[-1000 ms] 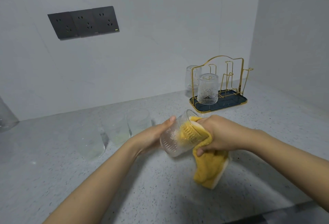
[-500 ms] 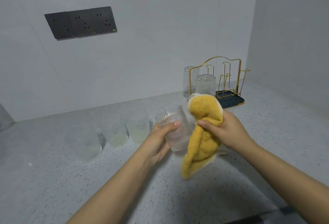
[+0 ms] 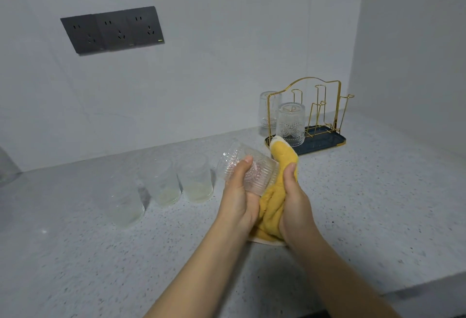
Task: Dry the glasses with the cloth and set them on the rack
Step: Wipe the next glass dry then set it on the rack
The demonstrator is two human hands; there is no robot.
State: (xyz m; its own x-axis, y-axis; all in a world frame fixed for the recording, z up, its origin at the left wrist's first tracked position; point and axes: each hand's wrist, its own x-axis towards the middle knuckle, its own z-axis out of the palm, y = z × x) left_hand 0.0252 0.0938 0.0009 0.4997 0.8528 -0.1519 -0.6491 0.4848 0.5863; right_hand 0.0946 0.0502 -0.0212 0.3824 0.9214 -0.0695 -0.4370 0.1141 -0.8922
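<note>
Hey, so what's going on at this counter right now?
A person is drying glassware. The left hand grips a ribbed glass tilted on its side, while the right hand holds a yellow cloth against it. Two glasses already sit upside down on the gold wire rack, at its left end. Three more glasses wait on the counter to the left.

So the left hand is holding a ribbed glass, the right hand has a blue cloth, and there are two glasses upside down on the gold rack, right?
Not quite: the cloth in the right hand is yellow, not blue, as the head view shows. The rest stands.
</note>
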